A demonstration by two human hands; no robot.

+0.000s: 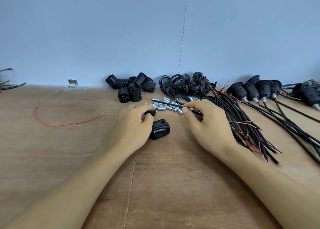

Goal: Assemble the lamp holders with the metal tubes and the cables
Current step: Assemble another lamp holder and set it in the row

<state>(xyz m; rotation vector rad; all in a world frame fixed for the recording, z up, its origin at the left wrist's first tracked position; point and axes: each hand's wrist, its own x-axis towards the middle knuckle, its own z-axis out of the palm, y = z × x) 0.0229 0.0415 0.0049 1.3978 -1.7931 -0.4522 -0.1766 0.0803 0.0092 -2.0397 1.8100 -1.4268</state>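
Roughly early: few assys [251,92] done upper right, piles of lamp holders [133,88], metal tubes [164,107], cables [251,133] to go; left hand [133,125] grips black part [150,113], right hand [207,125] pinches cable [166,103].

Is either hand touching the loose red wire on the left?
No, the red wire lies alone on the table, apart from the left hand and the right hand.

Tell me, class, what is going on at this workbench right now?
A person is assembling lamp holders on a wooden table. The right hand pinches a black cable over the pile of metal tubes. The left hand grips a small black part, with a ribbed lamp holder shell lying beside it. Loose cables and finished holders lie to the right.
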